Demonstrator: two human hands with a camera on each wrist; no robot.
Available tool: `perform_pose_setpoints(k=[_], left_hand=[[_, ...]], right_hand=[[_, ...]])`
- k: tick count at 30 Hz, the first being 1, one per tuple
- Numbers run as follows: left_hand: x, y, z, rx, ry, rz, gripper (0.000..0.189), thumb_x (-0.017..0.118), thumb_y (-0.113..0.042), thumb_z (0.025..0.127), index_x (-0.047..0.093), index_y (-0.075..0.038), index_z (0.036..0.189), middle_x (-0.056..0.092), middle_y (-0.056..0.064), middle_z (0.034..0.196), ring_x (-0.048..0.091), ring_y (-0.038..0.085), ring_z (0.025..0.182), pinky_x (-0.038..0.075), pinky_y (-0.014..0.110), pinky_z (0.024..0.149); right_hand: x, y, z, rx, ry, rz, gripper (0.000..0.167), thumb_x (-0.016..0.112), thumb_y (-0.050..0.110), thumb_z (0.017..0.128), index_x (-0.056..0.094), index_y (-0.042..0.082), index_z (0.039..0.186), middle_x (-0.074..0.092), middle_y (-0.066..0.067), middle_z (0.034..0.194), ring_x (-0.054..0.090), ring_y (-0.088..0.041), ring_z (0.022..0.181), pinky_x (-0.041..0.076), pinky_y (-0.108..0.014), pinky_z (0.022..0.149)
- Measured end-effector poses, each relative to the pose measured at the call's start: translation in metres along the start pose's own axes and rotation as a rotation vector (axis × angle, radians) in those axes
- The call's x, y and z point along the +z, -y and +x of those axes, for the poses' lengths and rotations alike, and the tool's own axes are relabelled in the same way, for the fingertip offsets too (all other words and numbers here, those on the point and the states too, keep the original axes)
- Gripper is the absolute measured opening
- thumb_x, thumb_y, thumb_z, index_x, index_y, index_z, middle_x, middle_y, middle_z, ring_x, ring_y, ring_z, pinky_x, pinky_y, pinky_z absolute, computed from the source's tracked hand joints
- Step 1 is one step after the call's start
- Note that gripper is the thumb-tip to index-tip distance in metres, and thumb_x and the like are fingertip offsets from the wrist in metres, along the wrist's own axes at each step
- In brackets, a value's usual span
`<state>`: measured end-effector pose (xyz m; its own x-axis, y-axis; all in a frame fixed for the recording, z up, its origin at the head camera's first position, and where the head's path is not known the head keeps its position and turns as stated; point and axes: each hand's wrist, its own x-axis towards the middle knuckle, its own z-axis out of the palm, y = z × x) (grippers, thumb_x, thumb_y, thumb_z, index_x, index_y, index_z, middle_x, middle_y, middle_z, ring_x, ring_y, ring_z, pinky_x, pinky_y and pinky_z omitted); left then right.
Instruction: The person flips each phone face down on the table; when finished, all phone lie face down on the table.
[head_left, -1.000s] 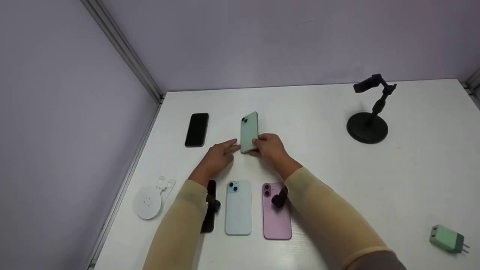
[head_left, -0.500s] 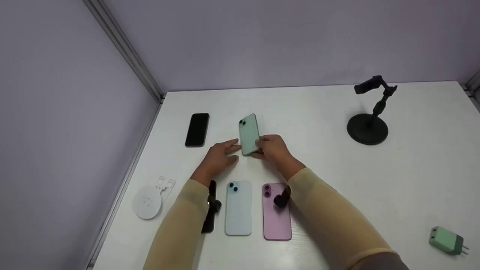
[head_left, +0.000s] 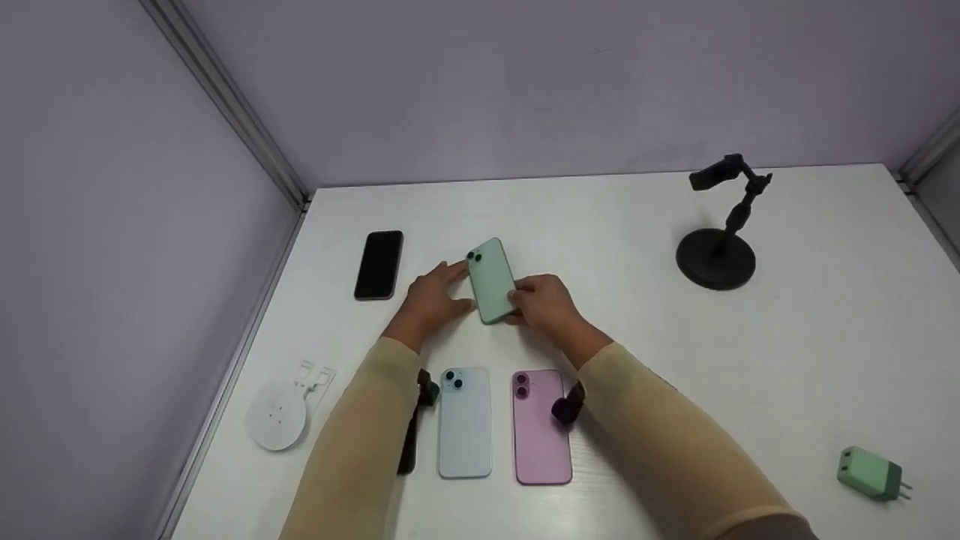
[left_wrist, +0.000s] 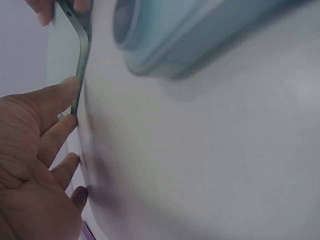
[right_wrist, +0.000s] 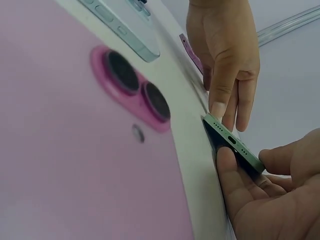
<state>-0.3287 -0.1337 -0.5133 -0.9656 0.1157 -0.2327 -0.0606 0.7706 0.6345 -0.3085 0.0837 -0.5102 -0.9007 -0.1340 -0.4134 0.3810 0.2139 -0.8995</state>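
Note:
A mint-green smartphone (head_left: pixel 491 281) is tilted with its right edge raised off the white table, camera side up. My right hand (head_left: pixel 551 304) pinches its lower right side, thumb on the back and fingers beneath the screen, as the right wrist view shows. At its left edge lies my left hand (head_left: pixel 433 296), fingers spread, the thumb tip touching the phone's side in the left wrist view. Nearer to me a light blue smartphone (head_left: pixel 465 427) and a pink smartphone (head_left: pixel 540 442) lie back up. My left sleeve partly covers a black smartphone (head_left: pixel 409 446).
Another dark-screened phone (head_left: pixel 379 265) lies at the back left. A white round charging pad (head_left: pixel 276 416) with a folded clear-white piece is at the left. A black phone stand (head_left: pixel 716 259) stands at the back right, and a green plug charger (head_left: pixel 870 472) lies front right.
The green phone has turned counterclockwise, its camera end swinging left, and come slightly nearer. My left fingers have slid up along its left edge. The whole view has shifted a little.

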Motion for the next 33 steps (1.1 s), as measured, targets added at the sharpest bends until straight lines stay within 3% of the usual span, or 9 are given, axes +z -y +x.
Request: perform_pose_setpoints(k=[5, 9, 13, 17, 21, 27, 33], left_hand=[[-0.006, 0.005, 0.005, -0.018, -0.004, 0.050, 0.092, 0.091, -0.032, 0.091, 0.042, -0.039, 0.169, 0.026, 0.009, 0.182, 0.026, 0.042, 0.167, 0.028, 0.059, 0.134], [-0.011, 0.002, 0.009, -0.012, 0.027, 0.115, 0.097, 0.093, -0.036, 0.089, 0.039, -0.038, 0.170, 0.022, 0.009, 0.183, 0.024, 0.043, 0.167, 0.028, 0.058, 0.134], [-0.014, -0.001, 0.013, 0.011, 0.054, 0.136, 0.100, 0.094, -0.038, 0.087, 0.039, -0.038, 0.170, 0.021, 0.008, 0.184, 0.022, 0.043, 0.168, 0.026, 0.058, 0.135], [-0.014, -0.001, 0.016, 0.034, 0.073, 0.138, 0.101, 0.095, -0.039, 0.086, 0.039, -0.037, 0.170, 0.021, 0.007, 0.183, 0.022, 0.042, 0.168, 0.026, 0.058, 0.135], [-0.014, -0.002, 0.018, 0.075, 0.087, 0.164, 0.101, 0.095, -0.040, 0.086, 0.040, -0.034, 0.170, 0.025, 0.008, 0.182, 0.025, 0.039, 0.168, 0.026, 0.055, 0.136], [-0.010, -0.008, 0.021, 0.136, 0.083, 0.292, 0.097, 0.094, -0.045, 0.085, 0.046, -0.030, 0.168, 0.036, 0.009, 0.178, 0.032, 0.041, 0.164, 0.029, 0.053, 0.135], [0.003, -0.022, 0.023, 0.198, 0.078, 0.418, 0.092, 0.093, -0.048, 0.086, 0.052, -0.026, 0.165, 0.045, 0.011, 0.173, 0.043, 0.041, 0.159, 0.035, 0.052, 0.133]], right_hand=[[-0.002, -0.002, -0.007, -0.063, 0.003, -0.133, 0.041, 0.063, 0.010, 0.110, 0.063, -0.003, 0.149, 0.068, -0.020, 0.143, 0.073, -0.021, 0.108, 0.065, -0.027, 0.084], [-0.009, -0.003, -0.010, -0.144, -0.002, -0.327, 0.040, 0.071, 0.012, 0.106, 0.069, 0.001, 0.145, 0.079, -0.016, 0.124, 0.074, -0.017, 0.093, 0.061, -0.025, 0.076], [-0.016, -0.003, -0.014, -0.198, 0.031, -0.455, 0.055, 0.081, 0.011, 0.098, 0.065, 0.004, 0.150, 0.080, -0.013, 0.124, 0.074, -0.019, 0.106, 0.061, -0.032, 0.089], [-0.019, -0.005, -0.016, -0.261, 0.064, -0.538, 0.061, 0.082, 0.007, 0.095, 0.062, 0.005, 0.153, 0.078, -0.013, 0.128, 0.073, -0.022, 0.116, 0.061, -0.040, 0.102], [-0.021, -0.008, -0.018, -0.320, 0.062, -0.602, 0.061, 0.082, 0.006, 0.095, 0.062, 0.004, 0.152, 0.078, -0.016, 0.129, 0.073, -0.023, 0.116, 0.060, -0.042, 0.105], [-0.028, -0.013, -0.023, -0.373, 0.046, -0.694, 0.056, 0.083, 0.007, 0.096, 0.065, 0.002, 0.148, 0.078, -0.015, 0.131, 0.072, -0.021, 0.120, 0.059, -0.043, 0.108], [-0.044, -0.022, -0.029, -0.419, -0.005, -0.818, 0.050, 0.086, 0.014, 0.094, 0.072, 0.003, 0.140, 0.078, -0.014, 0.117, 0.067, -0.029, 0.112, 0.055, -0.048, 0.106]])
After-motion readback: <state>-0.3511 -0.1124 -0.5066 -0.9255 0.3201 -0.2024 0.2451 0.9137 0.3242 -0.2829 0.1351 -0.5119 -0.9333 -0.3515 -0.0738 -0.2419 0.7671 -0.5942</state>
